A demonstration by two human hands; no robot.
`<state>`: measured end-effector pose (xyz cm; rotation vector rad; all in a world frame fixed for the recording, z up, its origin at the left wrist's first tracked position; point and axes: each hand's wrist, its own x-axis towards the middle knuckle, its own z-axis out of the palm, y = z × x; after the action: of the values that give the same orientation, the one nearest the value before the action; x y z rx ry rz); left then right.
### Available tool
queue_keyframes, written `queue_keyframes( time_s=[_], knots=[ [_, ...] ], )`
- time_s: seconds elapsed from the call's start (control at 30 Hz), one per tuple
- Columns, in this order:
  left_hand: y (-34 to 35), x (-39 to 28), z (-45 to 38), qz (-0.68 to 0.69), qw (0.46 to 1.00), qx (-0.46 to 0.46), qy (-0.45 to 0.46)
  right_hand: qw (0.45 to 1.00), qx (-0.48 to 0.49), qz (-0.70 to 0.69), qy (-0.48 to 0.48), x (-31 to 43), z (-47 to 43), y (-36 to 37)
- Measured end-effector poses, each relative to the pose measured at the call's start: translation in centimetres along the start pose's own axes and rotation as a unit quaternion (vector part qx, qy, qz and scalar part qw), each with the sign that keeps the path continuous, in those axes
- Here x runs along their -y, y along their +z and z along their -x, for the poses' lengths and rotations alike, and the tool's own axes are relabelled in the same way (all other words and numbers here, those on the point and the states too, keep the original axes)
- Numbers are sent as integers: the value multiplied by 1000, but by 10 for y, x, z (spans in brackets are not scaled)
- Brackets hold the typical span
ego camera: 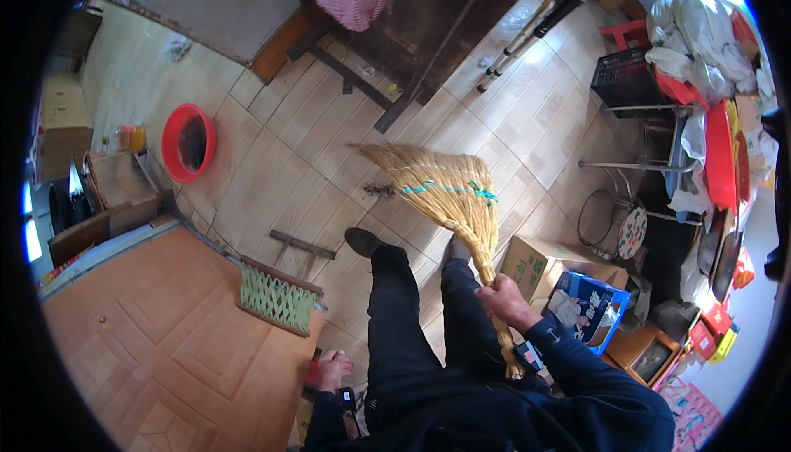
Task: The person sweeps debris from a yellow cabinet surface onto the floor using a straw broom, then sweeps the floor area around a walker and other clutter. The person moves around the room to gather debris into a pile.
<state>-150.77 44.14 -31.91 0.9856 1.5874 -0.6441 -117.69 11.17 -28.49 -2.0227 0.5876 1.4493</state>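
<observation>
A straw broom (451, 189) bound with green string crosses the view before my legs, its bristles fanned out over the tiled floor. My right hand (507, 303) grips its braided straw handle. Beside the bristles' left edge lies a small pile of dark debris (378, 190). Low in the view, left of my legs, my left hand (334, 368) hangs near the edge of a wooden door panel, with its fingers partly curled. Something red shows just behind it; whether the hand touches it I cannot tell.
A red basin (189, 143) with dark contents stands at the left. A folding stool (278, 297) with green webbing is by the door panel (167, 334). Cardboard boxes (525, 266) stand at the right, near a cluttered rack. Metal poles (525, 44) and a dark wooden frame (352, 75) are ahead.
</observation>
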Motion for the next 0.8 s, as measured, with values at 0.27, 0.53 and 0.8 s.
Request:
queue_keyframes(
  time_s=[0.27, 0.53, 0.8],
  knots=[
    [47, -8, 21, -63, 998, -18, 6, 970, 12, -240, 23, -54, 13, -70],
    [107, -34, 57, -127, 990, -52, 33, 934, 76, -346, 44, -82, 11, -133],
    [151, -79, 61, -189, 978, -17, 85, 923, 80, -377, 24, -94, 7, -143]
  ],
)
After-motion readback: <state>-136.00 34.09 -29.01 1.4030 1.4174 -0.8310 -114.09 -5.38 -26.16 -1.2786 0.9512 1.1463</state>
